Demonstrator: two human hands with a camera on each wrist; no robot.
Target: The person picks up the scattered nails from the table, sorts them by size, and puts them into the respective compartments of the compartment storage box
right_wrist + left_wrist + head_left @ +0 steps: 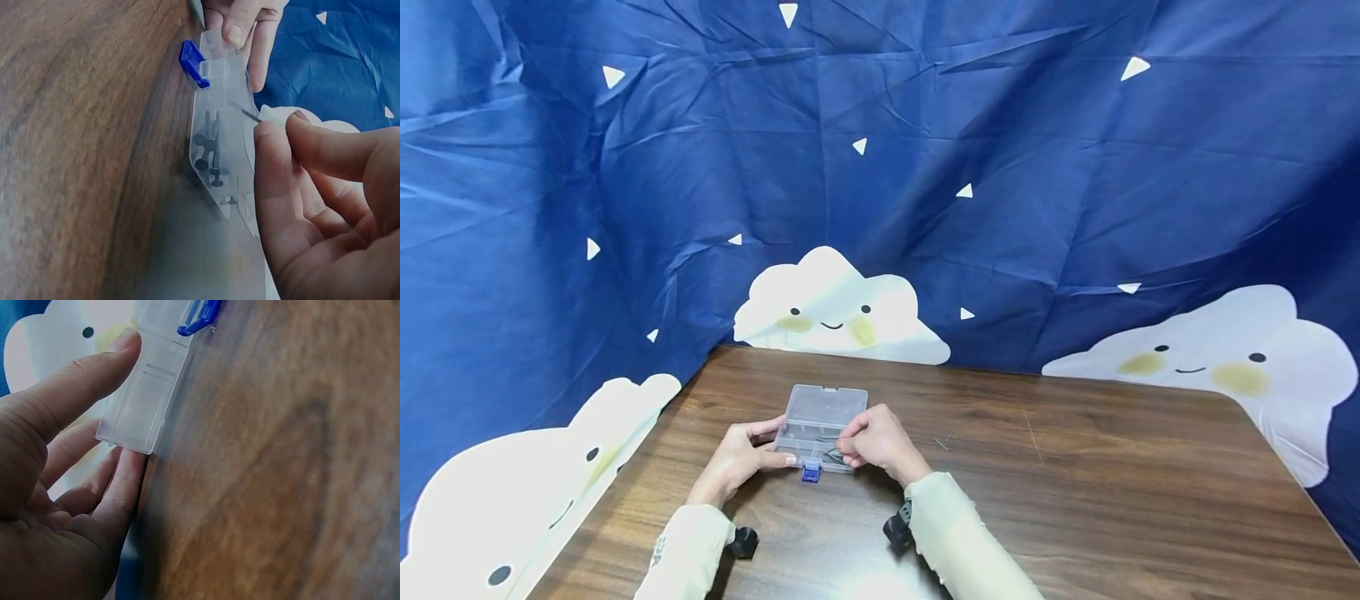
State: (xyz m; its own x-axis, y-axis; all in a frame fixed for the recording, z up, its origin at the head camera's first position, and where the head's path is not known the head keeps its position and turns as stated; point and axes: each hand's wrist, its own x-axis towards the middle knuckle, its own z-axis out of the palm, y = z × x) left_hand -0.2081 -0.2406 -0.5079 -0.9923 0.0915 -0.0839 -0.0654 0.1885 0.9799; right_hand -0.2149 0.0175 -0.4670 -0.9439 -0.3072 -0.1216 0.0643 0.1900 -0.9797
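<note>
A clear plastic compartment box (790, 448) lies on the table with its lid (827, 406) raised at the back. A blue latch (810, 473) sticks out at its front. My left hand (737, 458) grips the box's left end, thumb at the front side and fingers around the end. Over the right part of the box, my right hand (880, 442) pinches a thin nail (250, 114) between thumb and forefinger; its head is hidden by the fingertips. Several dark nails (212, 150) lie inside the box's right compartment, heads visible in the right wrist view.
A few loose nails (942, 444) lie on the wooden table (1112, 500) to the right of the box. Behind and to the left hangs a blue cloth (1000, 125) with white clouds and triangles. Each wrist wears a black camera (743, 542).
</note>
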